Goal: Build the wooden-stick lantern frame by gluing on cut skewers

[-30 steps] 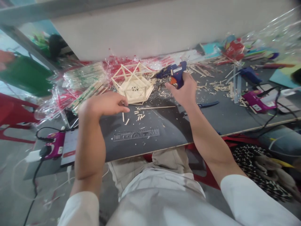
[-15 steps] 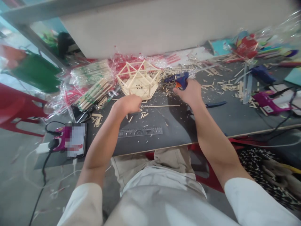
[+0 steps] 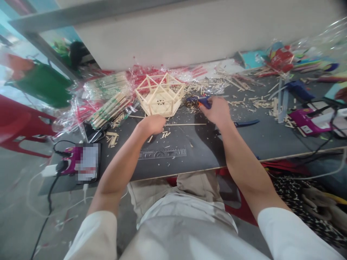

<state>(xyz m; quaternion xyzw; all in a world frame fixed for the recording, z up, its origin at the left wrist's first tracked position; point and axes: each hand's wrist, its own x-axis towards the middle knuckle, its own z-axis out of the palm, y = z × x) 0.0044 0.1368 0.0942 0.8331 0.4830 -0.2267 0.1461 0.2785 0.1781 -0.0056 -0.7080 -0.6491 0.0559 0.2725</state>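
My left hand [image 3: 153, 125] is closed just in front of a bowl-shaped wooden stick frame [image 3: 160, 97]. From its fingertips a long thin wooden stick [image 3: 187, 124] runs to the right, low over the dark tabletop; the exact grip is hidden by the fingers. Fingers of my right hand [image 3: 219, 110] wrap the handle of a blue glue gun [image 3: 199, 99] with an orange trigger. The gun lies low over the stick scraps, its nozzle toward the frame. A clear ruler [image 3: 162, 153] and short stick pieces [image 3: 166, 134] lie nearer to me.
Bundled sticks [image 3: 110, 110] and plastic wrappers crowd the back left. At left, a phone [image 3: 88, 162] lies by a purple power strip [image 3: 71, 159] with cables. Dark blue cutters [image 3: 246, 123] lie beside my right forearm. Another purple strip [image 3: 309, 121] stands right.
My right hand has lowered the glue gun toward the tabletop, and the gun now sits flatter. My left hand stays close to the frame's front; the view has shifted slightly.
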